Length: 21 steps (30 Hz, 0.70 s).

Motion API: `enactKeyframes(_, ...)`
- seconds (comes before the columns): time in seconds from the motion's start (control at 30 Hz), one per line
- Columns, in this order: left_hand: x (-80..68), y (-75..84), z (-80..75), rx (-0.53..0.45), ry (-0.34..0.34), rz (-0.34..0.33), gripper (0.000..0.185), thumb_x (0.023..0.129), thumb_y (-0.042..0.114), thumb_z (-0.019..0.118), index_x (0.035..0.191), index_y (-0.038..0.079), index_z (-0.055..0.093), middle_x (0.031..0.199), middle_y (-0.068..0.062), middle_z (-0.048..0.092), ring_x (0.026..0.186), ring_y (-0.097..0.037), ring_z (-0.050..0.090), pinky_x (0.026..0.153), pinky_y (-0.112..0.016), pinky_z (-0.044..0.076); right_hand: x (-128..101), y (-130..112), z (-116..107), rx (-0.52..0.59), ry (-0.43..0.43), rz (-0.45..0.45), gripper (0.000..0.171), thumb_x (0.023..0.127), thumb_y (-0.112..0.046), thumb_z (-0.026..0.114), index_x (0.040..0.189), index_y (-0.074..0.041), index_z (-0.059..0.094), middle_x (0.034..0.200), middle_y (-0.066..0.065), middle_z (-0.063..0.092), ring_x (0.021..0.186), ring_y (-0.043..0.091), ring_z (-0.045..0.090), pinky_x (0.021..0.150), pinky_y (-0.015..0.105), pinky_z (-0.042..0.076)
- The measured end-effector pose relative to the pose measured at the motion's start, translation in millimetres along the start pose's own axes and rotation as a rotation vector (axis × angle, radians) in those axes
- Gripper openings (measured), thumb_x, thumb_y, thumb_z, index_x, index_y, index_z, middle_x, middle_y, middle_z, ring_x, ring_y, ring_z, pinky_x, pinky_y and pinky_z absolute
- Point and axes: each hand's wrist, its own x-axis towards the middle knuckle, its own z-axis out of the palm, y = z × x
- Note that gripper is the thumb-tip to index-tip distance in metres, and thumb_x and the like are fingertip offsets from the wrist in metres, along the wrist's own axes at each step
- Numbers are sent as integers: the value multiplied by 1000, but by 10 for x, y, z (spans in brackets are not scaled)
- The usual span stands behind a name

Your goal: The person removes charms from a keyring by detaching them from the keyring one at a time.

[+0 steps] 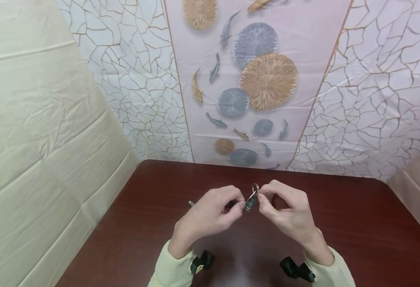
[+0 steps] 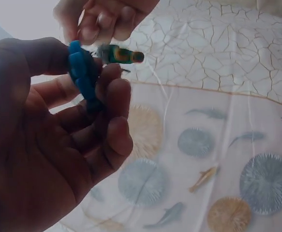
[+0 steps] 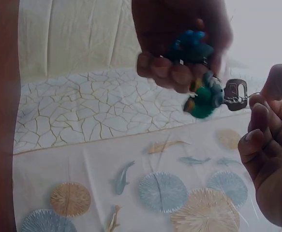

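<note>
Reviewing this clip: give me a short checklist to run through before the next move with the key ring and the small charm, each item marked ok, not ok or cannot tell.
1. Left hand grips the blue piece: ok, fingers curled round it in the left wrist view.
2. Right hand holds the key ring: ok, pinched at the fingertips.
3. Green charm hangs free between the hands: ok, visible in both wrist views.
4. Metal clasp joined to the charm: cannot tell, too blurred.
5. Ring opened for threading: cannot tell, too small.
6. Work held above the table: ok, both hands raised off it.
</note>
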Motion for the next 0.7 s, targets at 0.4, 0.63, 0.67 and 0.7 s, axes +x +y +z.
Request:
enactKeyframes(0.4,-145,-340,-79,89,-65,-160,7,93,18,64,90,20,71,78,14,62,72,-1,54,69,-19,48,-157,167,-117,30,-54,150,30,68,25,60,82,-1,64,69,-1,54,59,1,46,44,17,35)
enactKeyframes(0.63,-211,-506,-89,135,-69,-277,8,92,23,66,91,20,73,77,15,62,72,-6,56,69,-21,46,-240,207,-211,10,-70,244,30,71,25,61,85,-1,65,71,-2,57,60,2,51,45,18,40)
enactKeyframes(0.67,-215,-520,-80,134,-77,-291,9,93,23,66,91,20,73,77,15,62,71,-6,56,68,-21,46,-247,209,-219,-9,-70,256,31,71,24,62,85,-3,65,71,-3,57,60,2,51,45,18,40)
enactKeyframes(0.7,-219,-533,-69,134,-87,-307,9,93,24,65,91,20,73,77,15,62,70,-4,55,67,-20,46,-252,210,-226,-23,-69,264,31,71,24,63,85,-4,65,71,-3,56,61,2,50,45,18,40)
